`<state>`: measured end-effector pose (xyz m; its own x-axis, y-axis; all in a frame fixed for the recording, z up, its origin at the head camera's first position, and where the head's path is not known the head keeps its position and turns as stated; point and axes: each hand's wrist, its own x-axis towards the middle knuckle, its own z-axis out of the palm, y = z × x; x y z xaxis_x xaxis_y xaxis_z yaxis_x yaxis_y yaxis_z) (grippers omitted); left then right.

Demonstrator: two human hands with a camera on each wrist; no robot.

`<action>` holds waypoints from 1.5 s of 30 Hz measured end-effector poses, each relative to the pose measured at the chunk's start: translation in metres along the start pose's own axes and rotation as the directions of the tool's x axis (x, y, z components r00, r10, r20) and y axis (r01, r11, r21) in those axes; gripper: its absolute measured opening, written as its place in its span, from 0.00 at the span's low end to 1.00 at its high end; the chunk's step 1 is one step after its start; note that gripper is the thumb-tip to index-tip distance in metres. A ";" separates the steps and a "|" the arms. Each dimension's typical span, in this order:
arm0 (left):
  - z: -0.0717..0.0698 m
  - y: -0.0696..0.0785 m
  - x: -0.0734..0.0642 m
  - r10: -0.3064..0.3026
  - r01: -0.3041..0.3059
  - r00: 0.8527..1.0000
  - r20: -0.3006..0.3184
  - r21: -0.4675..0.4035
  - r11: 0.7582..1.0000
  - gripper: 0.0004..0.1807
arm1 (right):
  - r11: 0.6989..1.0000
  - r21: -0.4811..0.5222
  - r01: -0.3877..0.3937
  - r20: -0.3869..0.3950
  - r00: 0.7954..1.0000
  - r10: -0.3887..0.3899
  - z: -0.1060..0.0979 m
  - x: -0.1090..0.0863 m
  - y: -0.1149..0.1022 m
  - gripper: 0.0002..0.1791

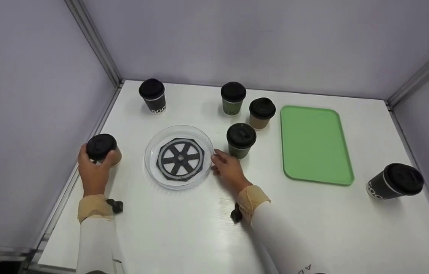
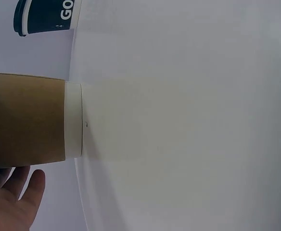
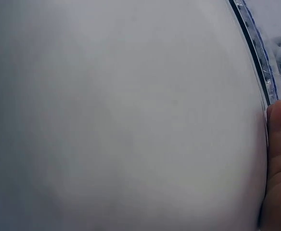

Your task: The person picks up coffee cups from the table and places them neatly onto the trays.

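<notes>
I see the person's left hand (image 1: 94,177) at the left side of the white table (image 1: 184,232), thumb and fingers bent round a brown cup (image 2: 27,120) just under its black lid (image 1: 101,145); I cannot tell whether the cup's white base touches the tabletop; on my other side, the right hand (image 1: 229,171) is partly open at the right rim of a clear round dish (image 1: 150,160), fingertips touching it, though I cannot tell whether they pinch the rim; the dish sits right of the left hand, with a dark six-spoked wheel shape (image 1: 181,157) showing in its middle; just beyond the right hand I have a lidded green cup (image 1: 239,151), and behind that a second brown cup (image 1: 259,122) near another green cup (image 1: 232,107); a dark cup (image 1: 155,103) with white lettering stands at the back left; to the right a green tray (image 1: 315,144) lies flat, and past it another dark lettered cup (image 1: 381,186) stands near the table's right edge.
</notes>
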<state>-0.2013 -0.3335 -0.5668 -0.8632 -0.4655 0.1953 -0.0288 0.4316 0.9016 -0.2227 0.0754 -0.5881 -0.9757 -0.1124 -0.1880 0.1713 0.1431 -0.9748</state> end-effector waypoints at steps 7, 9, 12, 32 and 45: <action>0.002 0.006 0.003 -0.015 0.016 1.000 0.020 -0.040 0.999 0.50 | 1.000 0.005 0.015 -0.001 1.000 -0.015 0.000 0.001 -0.001 0.27; 0.003 0.006 0.004 -0.014 0.015 0.999 0.029 -0.037 0.999 0.50 | 1.000 -0.016 0.022 0.000 1.000 -0.022 0.000 0.001 0.000 0.27; 0.003 0.006 0.004 0.001 0.000 1.000 0.023 -0.019 1.000 0.50 | 0.999 -0.041 0.027 0.001 1.000 -0.027 0.001 0.000 0.000 0.26; -0.002 0.074 -0.008 0.279 -0.280 0.960 -0.022 -0.017 0.960 0.46 | 0.998 -0.051 0.028 -0.014 0.999 -0.029 0.002 -0.002 0.002 0.25; -0.002 0.107 -0.019 0.382 -0.382 0.924 0.004 0.030 0.924 0.47 | 0.998 -0.056 0.024 -0.019 1.000 -0.025 0.003 -0.003 0.002 0.26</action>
<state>-0.1873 -0.2802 -0.4733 -0.8107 -0.2626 0.5233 0.2878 0.5996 0.7468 -0.2191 0.0732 -0.5895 -0.9821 -0.0976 -0.1614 0.1400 0.1957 -0.9706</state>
